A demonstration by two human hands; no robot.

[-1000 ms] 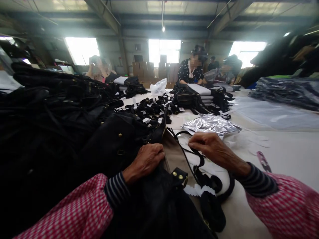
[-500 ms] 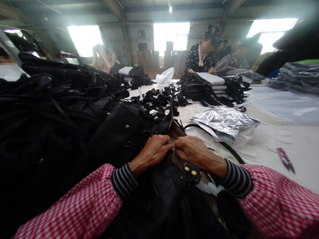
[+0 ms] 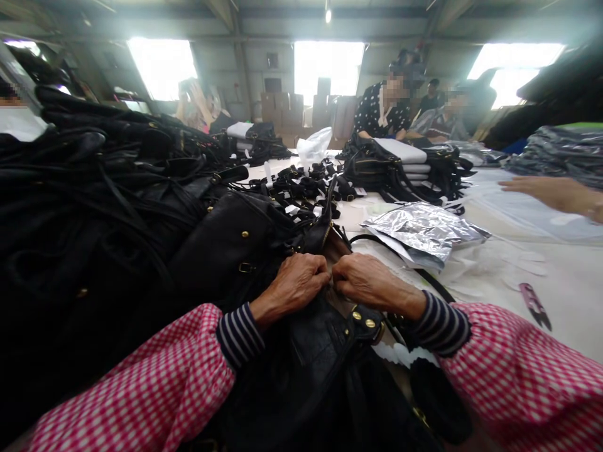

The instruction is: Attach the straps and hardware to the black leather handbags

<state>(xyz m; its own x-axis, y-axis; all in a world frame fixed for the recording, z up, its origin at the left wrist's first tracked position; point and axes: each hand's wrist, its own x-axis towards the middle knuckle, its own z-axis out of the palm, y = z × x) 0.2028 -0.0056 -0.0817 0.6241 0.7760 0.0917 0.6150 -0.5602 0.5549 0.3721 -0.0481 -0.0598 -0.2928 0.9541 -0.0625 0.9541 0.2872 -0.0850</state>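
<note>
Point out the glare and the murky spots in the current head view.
In the head view, glare bleaches the windows white; in the head view, highlights streak the silvery packet; in the head view, the lower part of the near black bag sinks into darkness.

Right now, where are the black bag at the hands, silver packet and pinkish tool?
Black bag [image 3: 313, 348]: head view, its dark side.
Silver packet [image 3: 426, 229]: head view, its shiny top.
Pinkish tool [image 3: 533, 302]: head view, its middle.
</note>
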